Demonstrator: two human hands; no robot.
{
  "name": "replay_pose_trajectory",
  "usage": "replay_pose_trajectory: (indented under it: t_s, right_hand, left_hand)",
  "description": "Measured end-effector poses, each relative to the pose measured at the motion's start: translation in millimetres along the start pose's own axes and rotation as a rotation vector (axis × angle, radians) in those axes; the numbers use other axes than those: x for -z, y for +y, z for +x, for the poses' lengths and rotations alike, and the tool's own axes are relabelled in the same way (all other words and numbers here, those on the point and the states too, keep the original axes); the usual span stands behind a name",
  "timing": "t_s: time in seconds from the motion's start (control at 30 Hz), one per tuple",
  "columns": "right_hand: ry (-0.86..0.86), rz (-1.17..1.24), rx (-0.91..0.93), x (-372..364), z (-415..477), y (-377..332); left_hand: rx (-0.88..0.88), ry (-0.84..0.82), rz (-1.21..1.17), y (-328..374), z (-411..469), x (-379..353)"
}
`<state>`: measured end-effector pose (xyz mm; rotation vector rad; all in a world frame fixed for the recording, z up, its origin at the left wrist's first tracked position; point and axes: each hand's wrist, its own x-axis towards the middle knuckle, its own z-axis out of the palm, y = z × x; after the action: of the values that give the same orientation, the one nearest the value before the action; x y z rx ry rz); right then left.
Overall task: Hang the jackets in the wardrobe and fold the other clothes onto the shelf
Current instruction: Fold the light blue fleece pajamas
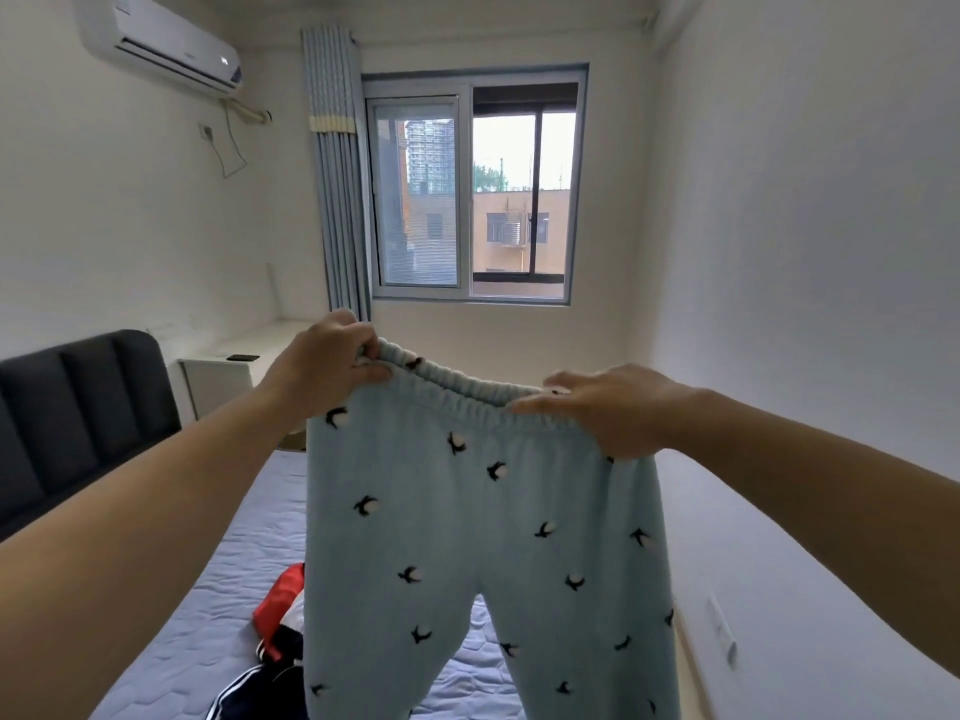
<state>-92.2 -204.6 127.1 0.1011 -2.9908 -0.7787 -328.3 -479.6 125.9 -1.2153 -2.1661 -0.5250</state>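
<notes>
Light blue fleece trousers (467,537) with small black-and-white bird prints hang upright in front of me, legs down. My left hand (324,368) grips the left end of the elastic waistband. My right hand (608,407) pinches the right end of the waistband, so the band is stretched between both hands above the bed. A red, white and dark garment (280,615) lies on the bed behind the trousers, and a dark piece with white stripes (244,691) lies near the bottom edge. No wardrobe or shelf is in view.
The bed with a blue quilted cover (208,589) fills the lower left, with a dark padded headboard (78,407) at the left. A white bedside table (218,379) with a dark phone stands by the curtain. The window (472,189) is ahead, a white wall on the right.
</notes>
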Motion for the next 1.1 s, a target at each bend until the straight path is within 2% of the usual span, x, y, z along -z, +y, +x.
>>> replay_pose_trajectory:
  t_s: [0.07, 0.17, 0.43, 0.6, 0.67, 0.73, 0.8, 0.9, 0.97, 1.1]
  right_hand:
    - [-0.072, -0.099, 0.045, 5, 3, -9]
    - [-0.157, -0.086, 0.023, 7, 5, -16]
    - [-0.346, 0.208, -0.076, 10, 17, -26]
    - [-0.372, 0.302, -0.049, 13, 23, -38]
    - [-0.271, 0.102, 0.022, 13, 23, -44]
    - [-0.043, -0.154, 0.102, 11, 25, -47]
    - [0.158, -0.252, 0.159, 9, 28, -49]
    - [0.305, -0.152, 0.283, 11, 28, -51]
    - [0.279, -0.038, 0.334, 12, 28, -58]
    - [0.257, 0.091, 0.287, 17, 34, -65]
  left_hand:
    - [-0.057, -0.002, 0.018, 2, 3, -3]
    - [-0.103, 0.01, 0.008, 2, 6, -5]
    - [-0.059, 0.018, -0.08, 13, 13, -10]
    - [-0.166, 0.013, -0.05, 29, 17, -12]
    - [-0.191, 0.01, -0.052, 32, 18, -13]
    - [-0.198, -0.006, -0.065, 35, 19, -14]
    - [-0.194, -0.027, -0.092, 37, 21, -13]
    - [-0.122, -0.037, -0.185, 40, 23, -10]
    - [-0.054, -0.041, -0.261, 43, 24, -9]
    - [0.051, -0.102, -0.438, 48, 22, -7]
